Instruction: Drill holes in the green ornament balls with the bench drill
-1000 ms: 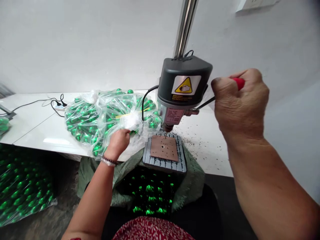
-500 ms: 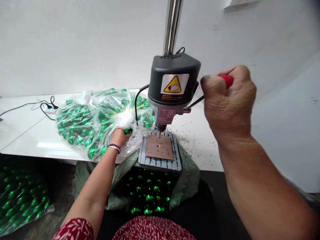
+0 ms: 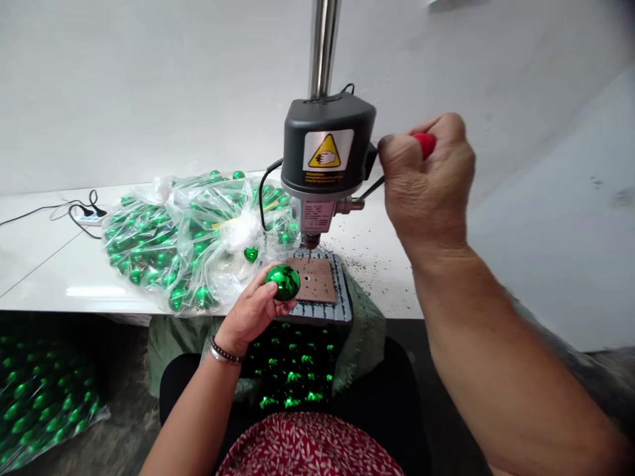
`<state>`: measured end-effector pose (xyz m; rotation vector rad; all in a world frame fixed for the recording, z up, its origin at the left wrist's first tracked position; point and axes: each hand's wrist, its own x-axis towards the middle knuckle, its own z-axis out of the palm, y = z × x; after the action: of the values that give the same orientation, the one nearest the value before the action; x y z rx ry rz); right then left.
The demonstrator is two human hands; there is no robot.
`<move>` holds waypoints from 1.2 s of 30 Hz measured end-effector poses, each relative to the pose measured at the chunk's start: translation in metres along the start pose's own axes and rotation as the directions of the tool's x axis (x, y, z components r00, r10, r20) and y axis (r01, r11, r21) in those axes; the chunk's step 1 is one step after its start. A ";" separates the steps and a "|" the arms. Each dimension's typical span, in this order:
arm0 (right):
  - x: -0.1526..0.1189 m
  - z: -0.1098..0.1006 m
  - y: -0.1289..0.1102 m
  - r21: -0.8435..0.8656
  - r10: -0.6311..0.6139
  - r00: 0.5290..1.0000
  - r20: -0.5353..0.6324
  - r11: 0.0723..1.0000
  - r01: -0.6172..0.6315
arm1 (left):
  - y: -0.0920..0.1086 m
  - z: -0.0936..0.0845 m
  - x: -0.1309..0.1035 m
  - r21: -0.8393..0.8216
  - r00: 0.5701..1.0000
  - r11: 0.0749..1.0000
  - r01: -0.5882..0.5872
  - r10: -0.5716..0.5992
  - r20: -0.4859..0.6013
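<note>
A shiny green ball [image 3: 282, 283] is in my left hand [image 3: 255, 309], gripped between thumb and fingers at the left edge of the brown plate [image 3: 320, 281]. That plate lies on the grooved base [image 3: 343, 297] of a dark drill press [image 3: 330, 142], whose thin bit stands above it. My right hand [image 3: 429, 178] is wrapped round the red knob [image 3: 425, 144] of the press lever, to the right of the drill head. Behind my left hand, clear plastic bags of green balls [image 3: 143, 244] rest on the white table.
Dark shavings [image 3: 367, 264] lie on the white table [image 3: 59, 264] right of the press. A power strip [image 3: 92, 217] with black cables sits at the left. More green balls [image 3: 292, 377] are below the base, and another bag [image 3: 44, 396] stands low at the left.
My left hand has come out of the bag opening and moved right towards the plate, with a green ball now plainly in it. My right hand stays on the knob; the view has shifted slightly.
</note>
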<state>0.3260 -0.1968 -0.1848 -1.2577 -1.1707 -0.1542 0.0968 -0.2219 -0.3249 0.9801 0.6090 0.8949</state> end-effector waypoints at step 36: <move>0.001 -0.005 -0.016 0.045 0.097 0.993 0.062 0.994 -0.100 | -0.005 -0.010 0.065 0.754 0.991 0.648 0.109 -0.012 -0.133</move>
<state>0.3194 -0.2065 -0.1728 -1.2819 -1.1543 -0.0148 0.1242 -0.1637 -0.3368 1.6652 1.1708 0.6202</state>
